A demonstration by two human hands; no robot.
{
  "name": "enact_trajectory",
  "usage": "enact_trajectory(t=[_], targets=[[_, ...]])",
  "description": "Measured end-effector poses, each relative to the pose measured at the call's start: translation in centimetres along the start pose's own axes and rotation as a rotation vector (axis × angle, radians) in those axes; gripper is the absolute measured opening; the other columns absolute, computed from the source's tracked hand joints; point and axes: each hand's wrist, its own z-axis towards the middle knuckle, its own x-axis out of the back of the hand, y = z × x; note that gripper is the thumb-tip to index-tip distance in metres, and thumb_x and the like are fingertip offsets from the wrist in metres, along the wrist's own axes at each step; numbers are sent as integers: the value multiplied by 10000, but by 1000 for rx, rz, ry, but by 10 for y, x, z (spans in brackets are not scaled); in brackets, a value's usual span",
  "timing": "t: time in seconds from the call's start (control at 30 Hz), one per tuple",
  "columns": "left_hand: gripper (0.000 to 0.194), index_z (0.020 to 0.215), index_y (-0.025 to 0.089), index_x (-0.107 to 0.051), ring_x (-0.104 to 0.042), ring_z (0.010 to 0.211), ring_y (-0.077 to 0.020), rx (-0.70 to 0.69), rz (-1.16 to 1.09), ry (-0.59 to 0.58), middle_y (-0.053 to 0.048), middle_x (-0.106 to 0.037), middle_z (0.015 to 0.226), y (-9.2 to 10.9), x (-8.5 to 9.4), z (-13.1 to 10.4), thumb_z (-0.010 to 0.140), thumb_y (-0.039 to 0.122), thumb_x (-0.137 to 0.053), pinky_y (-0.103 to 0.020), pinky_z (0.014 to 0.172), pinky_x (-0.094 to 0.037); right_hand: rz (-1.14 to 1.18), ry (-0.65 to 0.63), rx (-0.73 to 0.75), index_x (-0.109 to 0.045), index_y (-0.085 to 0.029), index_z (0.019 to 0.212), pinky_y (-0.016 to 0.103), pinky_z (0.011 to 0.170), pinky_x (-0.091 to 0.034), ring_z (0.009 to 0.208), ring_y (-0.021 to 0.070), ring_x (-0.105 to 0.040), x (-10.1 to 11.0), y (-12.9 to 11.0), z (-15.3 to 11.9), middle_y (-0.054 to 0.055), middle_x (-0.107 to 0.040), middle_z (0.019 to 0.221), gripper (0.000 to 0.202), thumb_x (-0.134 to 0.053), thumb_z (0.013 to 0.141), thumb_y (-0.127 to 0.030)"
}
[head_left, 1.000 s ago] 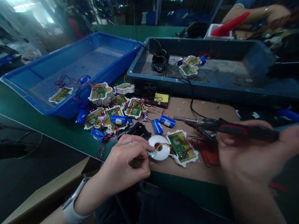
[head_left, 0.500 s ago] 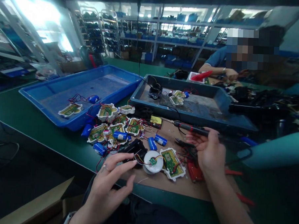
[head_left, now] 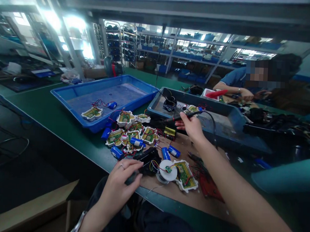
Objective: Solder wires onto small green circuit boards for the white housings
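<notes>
Black with a touch of red, the soldering iron [head_left: 174, 119] is grasped in the right hand [head_left: 191, 128], which has swung across and away from the person, so it now points leftward beside the yellow sponge [head_left: 169, 131]. Its tip is lost against dark clutter. A moment ago it was nearer the right side of the brown mat [head_left: 205, 203].

The left hand [head_left: 124, 178] has drawn its thumb and fingers closer together, its fingertips at the near edge of the black housing [head_left: 149, 160]; whether they pinch anything cannot be told. Just right of them, the small green board [head_left: 168, 169] lies on the white spool [head_left: 163, 175], wires attached. With the iron well apart from it, no heat seems to be going into that board now; whether its joints are sound is not visible.

Right of the spool sits the white-framed circuit board [head_left: 185, 175]; two blue cells [head_left: 174, 151] lie between the hands. Beyond the left hand, more framed boards [head_left: 115, 137] are heaped in tangled leads on the green surface [head_left: 74, 140], beside the blue tray [head_left: 120, 94].
</notes>
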Motion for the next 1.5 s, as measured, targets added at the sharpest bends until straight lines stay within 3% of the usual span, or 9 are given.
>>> enact_trajectory(t=[0.1,0.2,0.37,0.53,0.67,0.8,1.13,1.5], targets=[[211,1044,179,-641,-642,900,-221,-17,63,-22,-79,-686,983,-1,-8,4,846,182,-567,-394,762,-549,-83,-117,-83,-569,-133,1081,289,672,-542,767,120,-610,2,5,-10,42,-616,950,311,-513,929,-398],[239,1091,166,-613,-615,935,-236,-55,104,-14,-86,-674,1022,2,-10,7,859,185,-559,-429,789,-521,-207,-282,-107,-584,-132,1045,295,687,-534,766,121,-611,17,7,-37,41,-625,925,297,-513,928,-396],[303,1184,197,-572,-561,1033,-250,-130,108,-45,-80,-630,1167,13,-9,17,881,199,-552,-454,873,-465,-459,-548,8,-680,-158,893,318,733,-480,769,154,-594,52,6,-98,49,-650,861,215,-620,835,-356],[213,1093,227,-625,-591,946,-247,-196,124,-136,-57,-644,1136,22,-16,32,911,235,-515,-431,813,-491,-632,-714,153,-705,-206,953,408,929,-397,1014,237,-535,67,15,-130,60,-618,1026,299,-768,671,-280],[202,985,184,-633,-633,784,-190,-187,61,-303,-46,-656,957,26,-19,38,941,187,-435,-324,671,-530,-661,-768,240,-698,-201,978,390,897,-422,999,223,-535,63,29,-126,58,-604,986,285,-738,737,-347],[177,1000,179,-610,-642,790,-184,-123,-33,-397,-42,-634,941,28,-17,36,939,184,-444,-318,682,-546,-652,-774,307,-683,-198,987,319,844,-463,946,173,-581,60,32,-120,43,-639,999,248,-724,772,-314],[151,915,168,-641,-621,742,-184,-123,3,-362,-41,-619,854,30,-22,38,919,178,-491,-296,633,-525,-787,-783,591,-634,-198,1145,387,848,-453,992,223,-546,62,6,-126,95,-653,1032,310,-652,837,-230],[240,922,169,-634,-596,743,-145,-143,-140,-220,-38,-615,836,27,-26,36,964,211,-401,-235,650,-491,-859,-816,769,-688,-142,986,301,701,-445,820,190,-559,46,-10,-128,80,-646,836,170,-651,824,-174]])
